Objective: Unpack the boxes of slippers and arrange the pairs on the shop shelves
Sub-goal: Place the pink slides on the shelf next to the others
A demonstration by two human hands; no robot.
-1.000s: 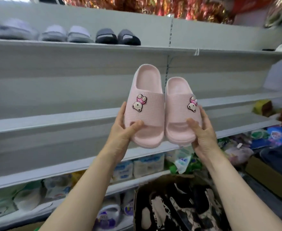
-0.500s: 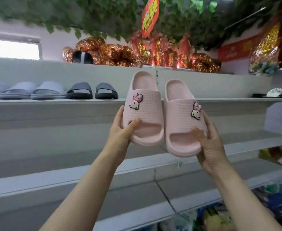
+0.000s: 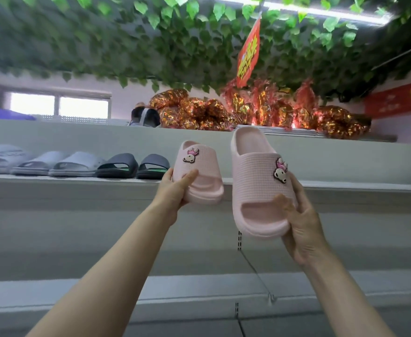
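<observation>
Three pairs [image 3: 75,164] shelved; each hand's grip, left [image 3: 175,190] and right [image 3: 301,229], grasping a pink slipper [image 3: 258,181], unplaced.

pale pink waffle-textured slippers [image 3: 260,188], dark grey slippers [image 3: 134,165], green leaves [image 3: 175,40]

I observed bright, even illumination across the head view. A ceiling light strip [image 3: 326,11] at the upper right was overexposed, and the window [image 3: 58,107] at the left was blown out to white. Shadows were soft; the faces beneath each shelf [image 3: 78,180] read darker. Motion blur smeared the leaves [image 3: 54,40] at the upper left. Wide-angle distortion bowed the shelf lines toward the edges. The foil wrapping [image 3: 199,113] showed specular glints.
</observation>
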